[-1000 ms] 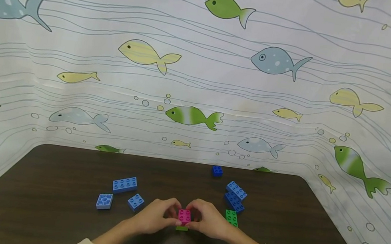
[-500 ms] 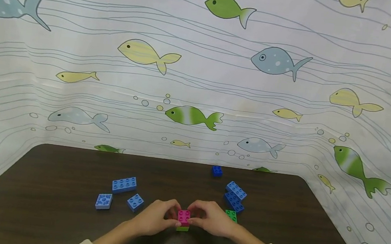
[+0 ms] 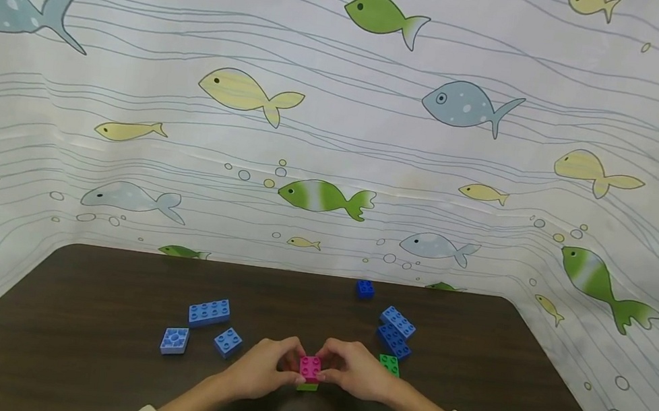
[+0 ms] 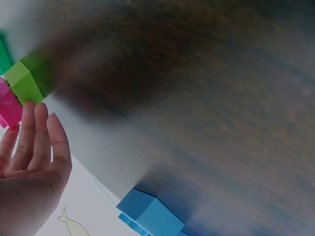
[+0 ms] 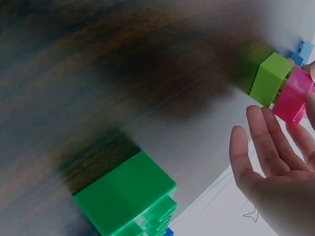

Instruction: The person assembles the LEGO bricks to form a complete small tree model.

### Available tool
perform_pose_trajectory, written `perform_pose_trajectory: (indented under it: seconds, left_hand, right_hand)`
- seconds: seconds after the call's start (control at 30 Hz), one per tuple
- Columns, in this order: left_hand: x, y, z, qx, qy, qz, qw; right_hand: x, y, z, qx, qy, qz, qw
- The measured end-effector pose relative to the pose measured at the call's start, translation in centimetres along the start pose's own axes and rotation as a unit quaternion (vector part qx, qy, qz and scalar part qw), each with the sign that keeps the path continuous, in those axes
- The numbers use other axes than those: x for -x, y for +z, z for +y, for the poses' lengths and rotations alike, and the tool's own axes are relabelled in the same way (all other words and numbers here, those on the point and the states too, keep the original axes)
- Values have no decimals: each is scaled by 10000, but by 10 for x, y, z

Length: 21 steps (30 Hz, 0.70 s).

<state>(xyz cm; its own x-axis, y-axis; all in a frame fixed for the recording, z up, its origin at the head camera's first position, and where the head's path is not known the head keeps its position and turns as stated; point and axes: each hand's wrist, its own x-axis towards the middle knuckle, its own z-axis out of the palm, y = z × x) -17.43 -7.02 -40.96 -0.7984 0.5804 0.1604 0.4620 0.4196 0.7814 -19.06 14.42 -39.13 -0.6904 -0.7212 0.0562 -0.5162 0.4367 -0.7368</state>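
Observation:
A pink brick (image 3: pixel 309 369) sits over a lime green brick (image 3: pixel 307 387) near the table's front. My left hand (image 3: pixel 262 366) pinches the pink brick from the left, thumb in front and fingers behind. From the other side, my right hand (image 3: pixel 356 372) grips the same brick. In the right wrist view, a narrow gap with studs shows between the pink brick (image 5: pixel 293 97) and the lime green brick (image 5: pixel 269 78), which stands on the table. The other fingers of both hands extend beside the two bricks. A bright green brick (image 3: pixel 389 364) is partly hidden behind my right hand.
Left of the hands lie three light blue bricks: a long one (image 3: pixel 209 313), a square one (image 3: pixel 228 342) and one on its side or upside down (image 3: pixel 174 340). Right of centre, a blue brick (image 3: pixel 398 321) overlaps a darker one (image 3: pixel 393 341). Another blue brick (image 3: pixel 365 289) lies farther back.
My right hand and forearm have shifted slightly to the right, covering more of the bright green brick. The pink brick stays over the lime green one, pinched between both hands.

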Motion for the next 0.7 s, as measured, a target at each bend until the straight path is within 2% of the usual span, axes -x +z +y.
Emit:
perform_pose_trajectory:
  seconds: [0.7]
  left_hand:
    - [0,2,1,93,-57,108,9999]
  right_hand:
    - [-2,-2,12,-501,121,-184,9985]
